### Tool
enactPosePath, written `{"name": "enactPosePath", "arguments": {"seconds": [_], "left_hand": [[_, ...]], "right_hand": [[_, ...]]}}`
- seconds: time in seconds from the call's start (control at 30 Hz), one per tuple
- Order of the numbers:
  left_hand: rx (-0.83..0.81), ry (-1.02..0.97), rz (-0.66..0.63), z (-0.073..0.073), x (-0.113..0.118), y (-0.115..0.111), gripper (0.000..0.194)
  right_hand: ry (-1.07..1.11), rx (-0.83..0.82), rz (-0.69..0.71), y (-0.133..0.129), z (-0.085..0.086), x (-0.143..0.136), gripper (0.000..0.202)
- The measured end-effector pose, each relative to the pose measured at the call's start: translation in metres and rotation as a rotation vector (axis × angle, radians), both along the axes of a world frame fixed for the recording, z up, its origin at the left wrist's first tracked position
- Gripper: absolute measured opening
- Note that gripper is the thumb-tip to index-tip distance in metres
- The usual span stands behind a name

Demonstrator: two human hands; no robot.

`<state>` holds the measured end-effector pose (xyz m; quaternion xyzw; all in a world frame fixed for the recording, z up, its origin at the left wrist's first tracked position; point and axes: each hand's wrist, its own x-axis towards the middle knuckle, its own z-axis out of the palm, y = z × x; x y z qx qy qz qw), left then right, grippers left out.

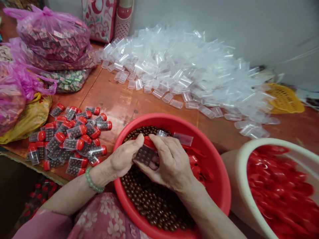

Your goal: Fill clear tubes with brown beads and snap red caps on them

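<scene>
Left hand [124, 157] and right hand [171, 161] meet over the red basin [222, 186], both closed on one small clear case [144, 155]. It sits between them, above the brown beads [159, 202] heaped in the basin: the left thumb lies by its upper left corner, the right fingers reach over its upper right, and the right thumb runs along its lower edge. How the left fingers grip underneath cannot be made out. The case is a flat see-through box with dark round beads showing inside and a glossy red cap [149, 142] at one end, partly covered by the fingertips. Its capped end points away from the person and its other end back toward the lap, so the long axis runs roughly away from the body, leaning slightly right at the far end. Beyond the right hand, an uncapped case [183, 138] and loose red pieces [195, 164] lie inside the basin. To the left, a pile of red-capped cases [77, 131] rests on the tabletop [109, 99], pointing various ways. Farther back spreads a heap of clear cases [174, 69], and at right stands a pale tub [241, 166] of red parts [281, 192].
</scene>
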<state>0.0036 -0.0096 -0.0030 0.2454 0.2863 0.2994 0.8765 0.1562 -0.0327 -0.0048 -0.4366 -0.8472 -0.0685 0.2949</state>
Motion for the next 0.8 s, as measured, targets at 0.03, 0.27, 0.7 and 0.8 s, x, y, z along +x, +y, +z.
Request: {"name": "enactPosePath", "arguments": {"seconds": [0.03, 0.27, 0.7, 0.8], "left_hand": [[-0.012, 0.018, 0.011, -0.001, 0.001, 0.0, 0.05], [-0.031, 0.08, 0.029, -0.007, 0.005, -0.003, 0.054], [0.165, 0.164, -0.087, 0.006, 0.0, 0.001, 0.026], [0.311, 0.239, -0.168, 0.007, 0.0, 0.001, 0.008]], "right_hand": [[0.007, -0.026, -0.005, -0.001, -0.002, 0.0, 0.074], [0.053, -0.101, 0.034, -0.003, -0.002, 0.0, 0.073], [0.291, -0.565, 0.11, -0.004, 0.017, 0.018, 0.068], [0.507, -0.644, 0.066, -0.004, 0.018, 0.023, 0.035]]}}
